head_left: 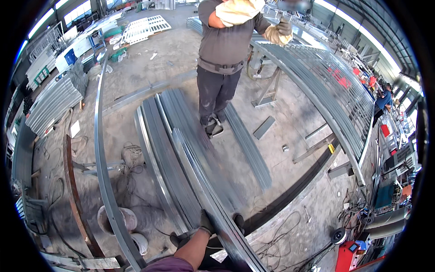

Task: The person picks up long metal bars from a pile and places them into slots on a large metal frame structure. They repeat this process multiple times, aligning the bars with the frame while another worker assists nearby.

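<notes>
My left hand (206, 223), in a dark glove, is closed on the left edge of a long, shiny metal profile (213, 199). Its fingers are partly hidden against the metal. The profile slopes from the stack toward the lower edge, with narrow bars lying along it. Beneath and left of it lies a stack of long grey steel profiles (167, 149) on the floor. My right hand is out of sight. Two dark shapes like shoe tips show beside the profile, one on each side.
Another person (222, 50) in dark clothes and pale gloves stands at the stack's far side. More profiles (249, 149) lie to the right, near a rack of long bars (317, 86). A curved-looking beam (102, 149), a bucket (129, 220) and cables (281, 242) surround me.
</notes>
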Motion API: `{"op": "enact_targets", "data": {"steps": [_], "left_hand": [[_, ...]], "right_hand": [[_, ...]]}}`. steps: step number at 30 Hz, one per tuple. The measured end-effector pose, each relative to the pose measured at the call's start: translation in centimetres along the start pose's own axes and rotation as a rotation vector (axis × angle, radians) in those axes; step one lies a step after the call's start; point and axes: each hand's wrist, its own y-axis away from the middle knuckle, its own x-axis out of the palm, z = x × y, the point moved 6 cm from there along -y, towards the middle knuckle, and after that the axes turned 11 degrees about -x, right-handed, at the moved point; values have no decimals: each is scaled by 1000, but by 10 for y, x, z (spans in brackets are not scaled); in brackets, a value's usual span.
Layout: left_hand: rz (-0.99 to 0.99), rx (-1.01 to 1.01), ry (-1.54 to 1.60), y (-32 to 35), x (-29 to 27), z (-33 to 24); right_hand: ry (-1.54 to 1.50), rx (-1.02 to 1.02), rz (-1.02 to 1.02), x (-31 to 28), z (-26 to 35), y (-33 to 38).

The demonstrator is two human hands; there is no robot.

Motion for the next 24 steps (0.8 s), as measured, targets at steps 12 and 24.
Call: {"op": "enact_targets", "data": {"steps": [12, 24], "left_hand": [[-122, 8, 20, 85, 50, 21], [232, 189, -42, 144, 170, -37]], "right_hand": [[38, -60, 15, 19, -23, 44], [38, -270, -126, -84, 3, 6]]}}
